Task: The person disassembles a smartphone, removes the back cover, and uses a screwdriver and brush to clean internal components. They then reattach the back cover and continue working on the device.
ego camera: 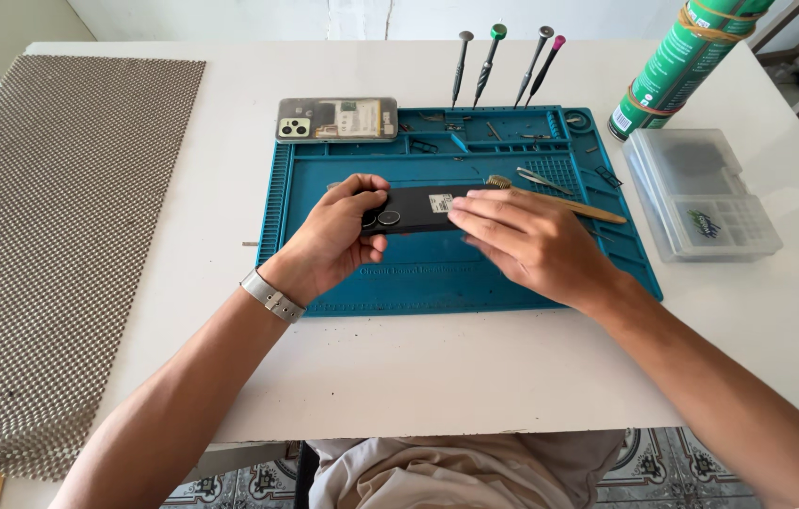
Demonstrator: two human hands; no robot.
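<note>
A black phone back part [415,208] with round camera rings lies over the blue repair mat [418,283]. My left hand [332,240], with a metal watch band on the wrist, grips its left end by the camera rings. My right hand [533,243] lies flat on its right end, fingers stretched over it. An opened phone [335,119] with its insides showing rests at the mat's upper left corner.
Several screwdrivers [503,61] stand along the mat's top edge. A wooden-handled brush [560,200] and tweezers [543,179] lie on the mat. A green spray can [677,61] and clear plastic box [701,193] are at right. A grey mesh mat [41,236] covers the left.
</note>
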